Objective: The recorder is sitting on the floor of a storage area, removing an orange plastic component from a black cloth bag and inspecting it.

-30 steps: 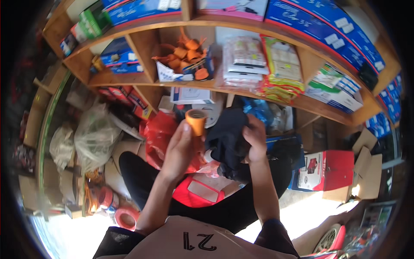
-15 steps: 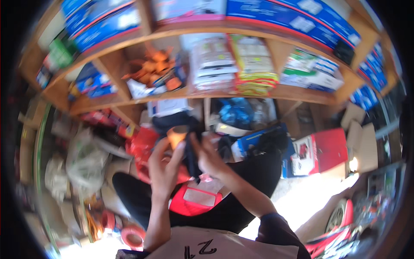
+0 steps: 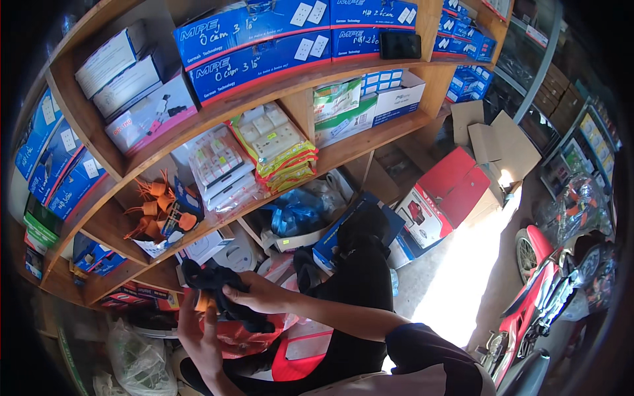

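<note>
Pinching one orange cylinder (image 3: 204, 301), partly hidden, between thumb and fingers of upright left hand (image 3: 199, 330). Clutching one black cloth (image 3: 247, 318) in right hand (image 3: 256, 292), with forearm (image 3: 343, 315) reaching across leftward. Holding both near one red plastic bag (image 3: 241, 340), before one wooden shelf unit (image 3: 370, 142).

Cloth (image 3: 246, 315) plain black; tubular piece (image 3: 202, 301) beside it solid orange. Shelf (image 3: 264, 93) warm brown wood. Long boxes (image 3: 264, 63) along upper front edge of shelf: blue, thin red stripe, white socket pictures. Toward lower left corner of shelf, corded pieces (image 3: 155, 210) bright orange. Packets (image 3: 272, 135) behind lower front edge: cream-white contents, yellow-and-red wrapping. Plastic bag (image 3: 294, 212) translucent blue. Open carton (image 3: 439, 195) red and white. Trousers (image 3: 356, 284) black. Motorbike (image 3: 518, 317) red and black.
</note>
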The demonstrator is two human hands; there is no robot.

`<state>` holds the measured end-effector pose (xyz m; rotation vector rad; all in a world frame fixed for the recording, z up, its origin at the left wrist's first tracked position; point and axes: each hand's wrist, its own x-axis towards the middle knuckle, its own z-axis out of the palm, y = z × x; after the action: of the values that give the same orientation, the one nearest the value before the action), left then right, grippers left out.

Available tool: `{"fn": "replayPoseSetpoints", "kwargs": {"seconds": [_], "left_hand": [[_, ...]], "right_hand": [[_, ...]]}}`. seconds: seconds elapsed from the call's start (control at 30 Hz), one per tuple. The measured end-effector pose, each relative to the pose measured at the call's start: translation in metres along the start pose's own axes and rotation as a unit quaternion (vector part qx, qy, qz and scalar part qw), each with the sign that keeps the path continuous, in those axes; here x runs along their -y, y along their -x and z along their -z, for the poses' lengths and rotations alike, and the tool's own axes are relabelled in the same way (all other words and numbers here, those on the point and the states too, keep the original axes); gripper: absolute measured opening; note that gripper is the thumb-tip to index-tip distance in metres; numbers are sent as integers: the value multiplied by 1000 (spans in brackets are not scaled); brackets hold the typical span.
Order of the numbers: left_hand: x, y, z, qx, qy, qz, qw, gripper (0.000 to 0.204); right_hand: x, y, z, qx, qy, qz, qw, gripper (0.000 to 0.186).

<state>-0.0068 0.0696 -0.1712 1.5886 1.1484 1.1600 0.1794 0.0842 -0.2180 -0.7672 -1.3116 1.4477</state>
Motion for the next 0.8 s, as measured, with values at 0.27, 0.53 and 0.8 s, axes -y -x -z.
{"fn": "replayPoseSetpoints", "kwargs": {"seconds": [0.27,0.53,0.8], "left_hand": [[32,-12,48,-130,268,56,953,50],[1,-14,12,-65,177,38,981,30],[8,-23,-16,-149,13,-23,988,33]], "right_hand": [[-10,6,34,-119,-484,15,867,62],[-3,3,12,15,-103,47,993,63],[17,3,12,-14,242,109,964,35]]}}
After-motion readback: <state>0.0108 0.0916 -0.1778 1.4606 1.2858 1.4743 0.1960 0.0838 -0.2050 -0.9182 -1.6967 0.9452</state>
